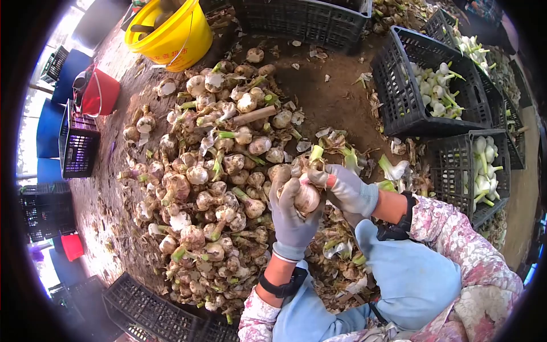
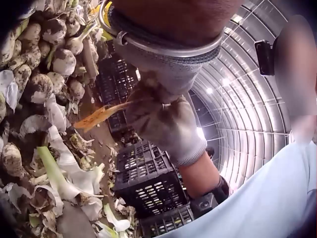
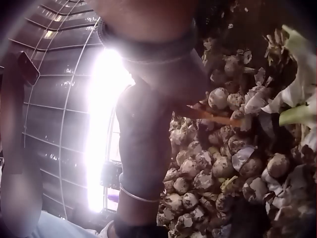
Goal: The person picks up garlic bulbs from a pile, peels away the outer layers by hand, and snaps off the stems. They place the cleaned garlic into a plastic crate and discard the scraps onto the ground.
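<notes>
Both hands wear grey gloves. My left hand (image 1: pixel 293 214) grips a garlic bulb (image 1: pixel 307 198) with pale, purplish skin, its fingers curled round the far side. At the bulb's top right, my right hand (image 1: pixel 348 191) has its fingers curled, with an orange-red piece (image 1: pixel 331 180) showing at the fingertips. A cut green stem (image 1: pixel 316 153) stands just above the hands. In the left wrist view an orange strip (image 2: pixel 99 117) sticks out from the gloved fingers; the right wrist view shows a similar orange strip (image 3: pixel 213 117). The right wrist view leaves the fingers dark.
A large heap of soil-covered garlic (image 1: pixel 199 199) spreads to the left of the hands. Black crates (image 1: pixel 399 108) with peeled white garlic (image 1: pixel 439 91) stand at the right. A yellow bucket (image 1: pixel 196 43) is at the top, a red bucket (image 1: pixel 105 91) at the left.
</notes>
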`<state>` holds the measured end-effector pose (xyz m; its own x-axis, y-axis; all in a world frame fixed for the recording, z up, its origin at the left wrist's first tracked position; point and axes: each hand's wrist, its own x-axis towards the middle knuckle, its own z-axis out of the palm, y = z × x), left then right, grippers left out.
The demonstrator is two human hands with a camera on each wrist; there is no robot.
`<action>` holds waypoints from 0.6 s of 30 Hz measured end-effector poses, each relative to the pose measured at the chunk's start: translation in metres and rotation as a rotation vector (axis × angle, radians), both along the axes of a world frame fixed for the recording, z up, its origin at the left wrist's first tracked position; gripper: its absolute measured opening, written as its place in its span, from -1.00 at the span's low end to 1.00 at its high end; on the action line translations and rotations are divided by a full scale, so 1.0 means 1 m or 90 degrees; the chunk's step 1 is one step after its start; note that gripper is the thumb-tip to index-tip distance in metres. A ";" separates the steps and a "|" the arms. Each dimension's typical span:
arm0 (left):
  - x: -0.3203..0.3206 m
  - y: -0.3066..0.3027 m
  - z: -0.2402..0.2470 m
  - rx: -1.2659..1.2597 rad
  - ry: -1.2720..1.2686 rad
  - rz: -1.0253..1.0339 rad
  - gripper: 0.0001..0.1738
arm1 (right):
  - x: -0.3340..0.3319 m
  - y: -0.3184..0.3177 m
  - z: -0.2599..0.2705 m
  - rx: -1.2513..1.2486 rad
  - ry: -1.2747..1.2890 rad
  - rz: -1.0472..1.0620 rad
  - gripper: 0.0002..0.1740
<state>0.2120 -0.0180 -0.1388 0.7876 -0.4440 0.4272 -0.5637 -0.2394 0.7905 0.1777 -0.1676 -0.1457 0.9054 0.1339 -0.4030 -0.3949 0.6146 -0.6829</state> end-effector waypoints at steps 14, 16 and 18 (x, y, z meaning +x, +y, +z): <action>-0.013 0.007 0.003 -0.222 0.277 -0.048 -0.17 | -0.004 -0.003 0.013 -0.133 -0.121 -0.028 -0.65; -0.016 0.009 0.015 -0.233 0.352 -0.039 -0.22 | -0.006 -0.004 0.010 -0.249 -0.217 -0.016 -0.60; -0.015 0.012 0.018 -0.242 0.429 -0.031 -0.27 | -0.005 -0.006 0.003 -0.306 -0.271 -0.027 -0.59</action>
